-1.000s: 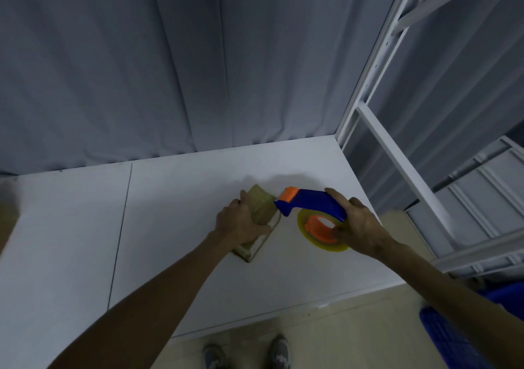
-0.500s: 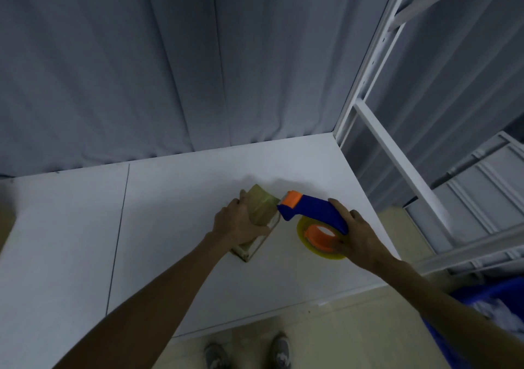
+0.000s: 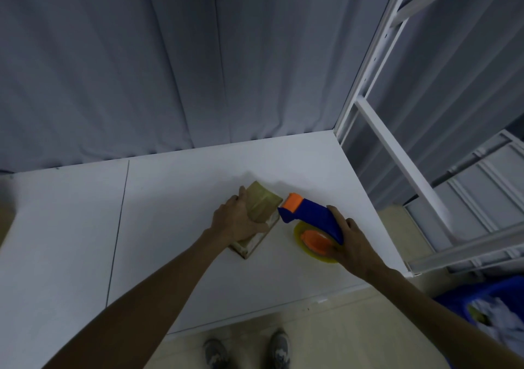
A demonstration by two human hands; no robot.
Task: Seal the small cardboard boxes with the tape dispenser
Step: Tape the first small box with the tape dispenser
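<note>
While left fingers [image 3: 234, 202] hold the box [image 3: 262, 200], the dispenser [image 3: 309, 215] touches its edge.

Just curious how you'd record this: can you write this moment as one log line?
left hand: holds cardboard box on table | right hand: grips tape dispenser, orange nose at box edge

We've got a grey curtain [image 3: 141, 71] behind the white desk [image 3: 71, 227], a white metal rack [image 3: 397, 153] on our right, beige floor [image 3: 354, 340] below, and dim light.
</note>
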